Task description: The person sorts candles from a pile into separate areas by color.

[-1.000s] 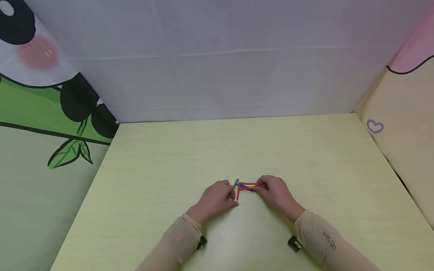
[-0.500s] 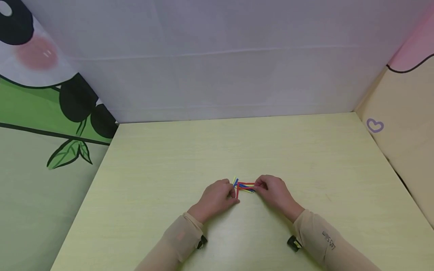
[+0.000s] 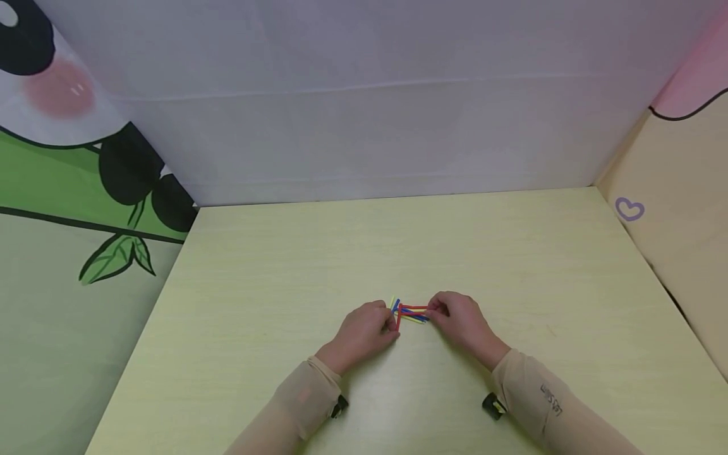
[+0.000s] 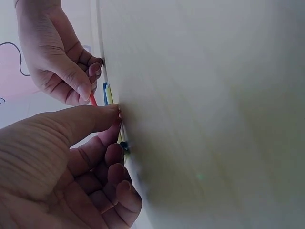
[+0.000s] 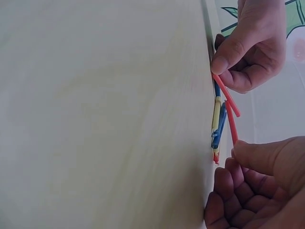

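Low in the middle of the head view, my left hand (image 3: 363,333) pinches the near end of a red stick (image 3: 399,321) between thumb and finger. Opposite it, my right hand (image 3: 463,325) has thumb and fingertips on the right ends of red sticks (image 3: 414,307) lying crosswise. The right wrist view shows a slanting red stick (image 5: 228,95) in the left hand (image 5: 255,47) and another red stick (image 5: 232,123) pinched by the right hand (image 5: 267,183). Blue sticks (image 5: 219,125) and a yellow stick (image 5: 216,113) lie beside them, partly overlapped.
A pale wooden table (image 3: 284,265) spreads around the hands, with a light fabric wall (image 3: 364,139) along its far edge. Printed panels stand at both sides, the right one bearing a purple heart (image 3: 629,209). Small dark devices (image 3: 493,406) sit at both wrists.
The left fingers have shifted slightly away from the body, bringing the near end of the red stick with them. The right hand has risen very slightly in view, still at the red sticks' ends.
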